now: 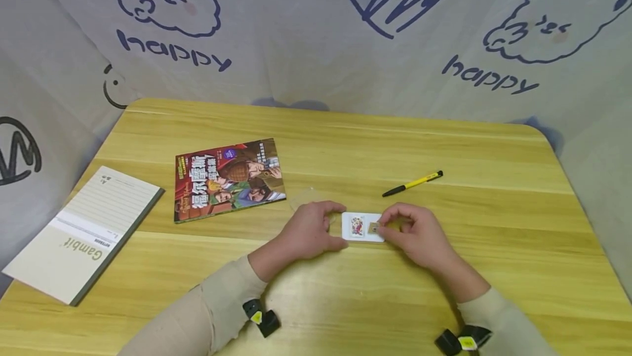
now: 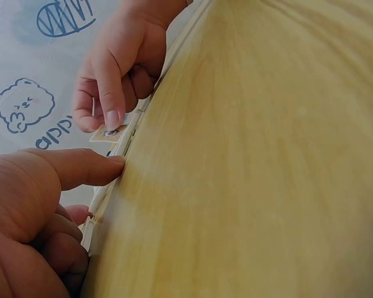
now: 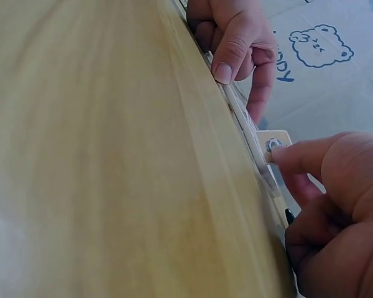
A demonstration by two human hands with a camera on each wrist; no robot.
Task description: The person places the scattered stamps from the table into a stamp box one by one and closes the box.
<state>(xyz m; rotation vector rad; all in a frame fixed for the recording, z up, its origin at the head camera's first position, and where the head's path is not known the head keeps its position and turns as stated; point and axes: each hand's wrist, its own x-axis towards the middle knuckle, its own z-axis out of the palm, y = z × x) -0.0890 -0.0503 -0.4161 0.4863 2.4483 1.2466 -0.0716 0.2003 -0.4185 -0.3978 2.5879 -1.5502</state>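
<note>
Holding with left hand (image 1: 312, 228) the left end of a white slab (image 1: 371, 217), thumb on near edge, finger on far edge, spread to the slab's width. Pinching with right hand (image 1: 417, 233) a small tan sticker (image 1: 372, 228), thumb and finger brought together on it. Noted slab directly between both hands, long axis running from left hand to right. Located tan sticker over the slab's right end, at the right hand's tips, farther from the left hand. Cannot tell whether touching slab or held just above. Noted also a picture sticker (image 1: 357, 226) on the slab, between left hand and tan sticker. Found slab's right end partly covered by right fingertips. Logged beyond left hand: faint clear film (image 1: 306, 196), near; book (image 1: 229, 180), farther left; notebook (image 1: 81, 235), well apart. Logged beyond right hand, apart on table (image 1: 370, 301): yellow pen (image 1: 413, 183).
</note>
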